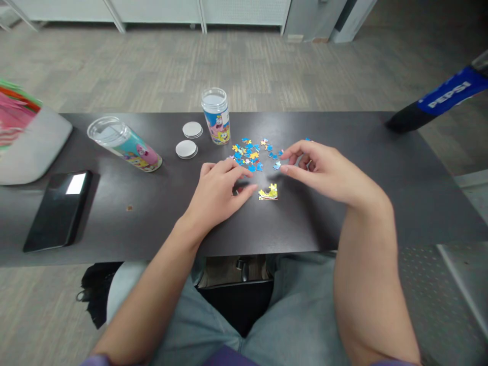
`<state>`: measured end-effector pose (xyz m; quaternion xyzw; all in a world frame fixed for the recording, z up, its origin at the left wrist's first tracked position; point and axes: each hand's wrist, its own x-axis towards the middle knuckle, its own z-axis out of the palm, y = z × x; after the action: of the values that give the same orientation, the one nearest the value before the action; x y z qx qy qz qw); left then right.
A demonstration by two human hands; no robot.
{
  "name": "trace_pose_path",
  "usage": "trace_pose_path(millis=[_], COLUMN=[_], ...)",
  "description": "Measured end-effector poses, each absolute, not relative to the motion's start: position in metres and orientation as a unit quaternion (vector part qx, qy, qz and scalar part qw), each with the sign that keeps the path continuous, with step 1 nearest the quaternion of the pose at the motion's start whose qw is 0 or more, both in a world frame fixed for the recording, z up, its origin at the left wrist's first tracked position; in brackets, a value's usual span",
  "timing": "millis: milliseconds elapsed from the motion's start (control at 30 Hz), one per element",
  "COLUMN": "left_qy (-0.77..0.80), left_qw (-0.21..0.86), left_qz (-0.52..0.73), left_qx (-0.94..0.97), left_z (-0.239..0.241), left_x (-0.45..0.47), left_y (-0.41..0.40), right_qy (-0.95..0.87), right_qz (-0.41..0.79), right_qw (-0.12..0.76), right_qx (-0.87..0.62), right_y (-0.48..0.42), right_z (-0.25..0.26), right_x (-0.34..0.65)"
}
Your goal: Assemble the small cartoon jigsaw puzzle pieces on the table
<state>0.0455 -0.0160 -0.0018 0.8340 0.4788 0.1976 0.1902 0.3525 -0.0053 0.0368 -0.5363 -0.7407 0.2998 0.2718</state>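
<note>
Loose jigsaw puzzle pieces (249, 154), mostly blue with some yellow and orange, lie in a heap on the dark table. My left hand (221, 190) rests at the near left of the heap, thumb and fingers apart. A small reddish piece (239, 191) shows partly beneath that hand. Just right of its thumb lies a joined yellow puzzle section (268, 192). On the heap's right side is my right hand (318, 165), its thumb and index finger parted. A light blue piece (277, 165) sits by the right thumb tip; whether they touch is unclear.
Two clear-topped cartoon tubes, one upright (216, 119) and one leaning in view (129, 145), stand behind and left. White round lids (186, 149) lie between them. A black phone (57, 211) and a white container (34, 147) are left; a Pepsi bottle (438, 99) is far right.
</note>
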Motion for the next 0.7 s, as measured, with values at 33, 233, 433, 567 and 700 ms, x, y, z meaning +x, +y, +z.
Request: trace_pose_path(millis=[33,233,433,567,700], left_qy=[0.495,0.534,0.540,0.526,0.517], left_qw=[0.181,0.176,0.205,0.220,0.224], left_qz=[0.205,0.220,0.242,0.265,0.275], left_qx=[0.825,0.797,0.780,0.778,0.779], left_z=[-0.003,-0.004,-0.003,-0.009,-0.011], left_x=[0.041,0.009,-0.003,0.000,0.000], left_y=[-0.014,-0.003,0.001,0.003,0.003], right_qy=[-0.737,-0.724,-0.744,-0.774,-0.769], right_qz=[0.290,0.236,0.177,0.146,0.123], right_qw=[0.276,0.275,0.180,0.140,0.153], right_qx=[-0.544,-0.588,-0.619,-0.600,-0.608], right_y=[-0.005,0.001,0.003,0.004,0.015], right_z=[0.041,0.048,0.049,0.050,0.038], right_x=[0.351,0.347,0.334,0.313,0.296])
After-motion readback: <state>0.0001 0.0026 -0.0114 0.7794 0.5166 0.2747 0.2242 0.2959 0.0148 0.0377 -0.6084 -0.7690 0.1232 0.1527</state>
